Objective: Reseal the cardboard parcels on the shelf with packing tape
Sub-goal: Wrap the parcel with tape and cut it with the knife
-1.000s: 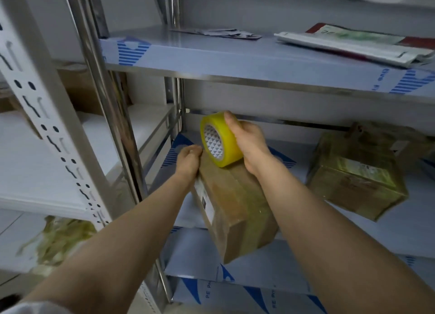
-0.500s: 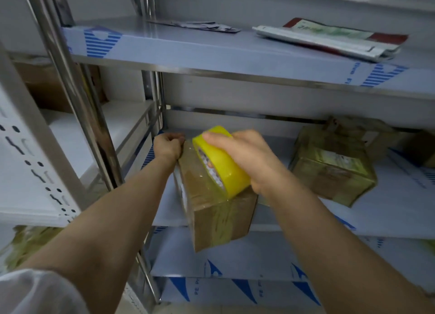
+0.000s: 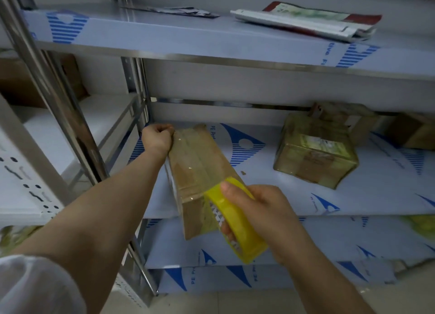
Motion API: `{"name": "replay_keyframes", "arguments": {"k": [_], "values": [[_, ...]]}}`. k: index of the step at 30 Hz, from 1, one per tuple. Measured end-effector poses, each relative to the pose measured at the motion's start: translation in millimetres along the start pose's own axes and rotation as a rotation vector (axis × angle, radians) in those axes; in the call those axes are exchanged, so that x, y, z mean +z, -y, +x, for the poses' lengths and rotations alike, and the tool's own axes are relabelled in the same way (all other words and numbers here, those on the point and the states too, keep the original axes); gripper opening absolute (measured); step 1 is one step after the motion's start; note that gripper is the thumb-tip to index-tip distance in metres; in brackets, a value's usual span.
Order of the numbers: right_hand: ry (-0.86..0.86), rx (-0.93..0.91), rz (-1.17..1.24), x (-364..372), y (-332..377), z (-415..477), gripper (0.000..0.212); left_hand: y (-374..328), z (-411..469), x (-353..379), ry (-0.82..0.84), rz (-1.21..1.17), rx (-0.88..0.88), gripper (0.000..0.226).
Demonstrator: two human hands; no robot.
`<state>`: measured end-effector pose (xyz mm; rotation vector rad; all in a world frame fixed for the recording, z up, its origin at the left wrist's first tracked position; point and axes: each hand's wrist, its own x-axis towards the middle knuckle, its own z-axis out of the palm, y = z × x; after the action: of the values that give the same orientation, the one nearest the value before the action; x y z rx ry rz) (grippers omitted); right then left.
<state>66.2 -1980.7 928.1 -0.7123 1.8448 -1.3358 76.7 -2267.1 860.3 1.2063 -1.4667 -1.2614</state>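
A long brown cardboard parcel point(image 3: 197, 167) lies on the middle shelf point(image 3: 270, 196), its near end jutting past the shelf's front edge. Clear tape runs along its top. My left hand point(image 3: 157, 137) is curled at the parcel's far end, pressing against it. My right hand point(image 3: 261, 214) grips a yellow roll of packing tape point(image 3: 233, 221) at the parcel's near end, with a strip stretched from the roll over the box's front face. A second parcel point(image 3: 315, 156), heavily wrapped in yellowish tape, sits further right on the same shelf.
More brown boxes point(image 3: 414, 132) stand at the back right of the middle shelf. Flat mailers point(image 3: 306, 21) lie on the upper shelf point(image 3: 188, 40). A steel upright point(image 3: 58, 106) stands left of my arm, with a white rack point(image 3: 35, 167) beyond it.
My right hand has drawn the tape roll from the parcel's far end, along its top, down over its near end. My left hand has stayed at the far end.
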Motion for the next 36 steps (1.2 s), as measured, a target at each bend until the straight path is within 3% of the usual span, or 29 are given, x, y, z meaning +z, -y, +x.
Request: {"name": "replay_keyframes", "arguments": {"k": [8, 13, 15, 17, 20, 22, 24, 29, 32, 34, 36], "values": [[-0.051, 0.151, 0.068, 15, -56, 8, 0.039, 0, -1, 3, -0.012, 0.023, 0.027, 0.022], [-0.098, 0.119, 0.078, 21, -70, 30, 0.037, -1, 11, 7, 0.006, 0.131, 0.074, 0.024], [-0.108, 0.086, 0.044, 22, -65, 43, 0.040, -3, 23, 6, 0.032, 0.344, 0.143, 0.026], [-0.123, 0.068, 0.013, 23, -61, 57, 0.044, -18, 32, 9, 0.061, 0.733, 0.250, 0.028], [-0.118, 0.077, 0.022, 25, -59, 73, 0.044, -44, 18, 23, 0.266, 1.272, 0.286, 0.061], [-0.112, 0.078, 0.027, 27, -58, 79, 0.042, -40, 1, 37, 0.437, 1.347, 0.253, 0.088], [-0.105, 0.068, 0.024, 30, -60, 82, 0.043, -29, -11, 42, 0.416, 1.344, 0.324, 0.099], [-0.097, 0.065, 0.066, 30, -60, 85, 0.039, -42, -36, 45, 0.181, 1.462, 0.678, 0.059], [-0.087, 0.062, 0.068, 31, -61, 85, 0.040, -50, -52, 43, 0.346, 1.480, 0.527, 0.067], [-0.100, 0.055, 0.060, 30, -61, 87, 0.046, -47, -67, 38, 0.565, 1.458, 0.367, 0.096], [-0.116, 0.035, 0.034, 32, -62, 91, 0.064, -36, -84, 33, 0.611, 1.448, 0.344, 0.118]]}}
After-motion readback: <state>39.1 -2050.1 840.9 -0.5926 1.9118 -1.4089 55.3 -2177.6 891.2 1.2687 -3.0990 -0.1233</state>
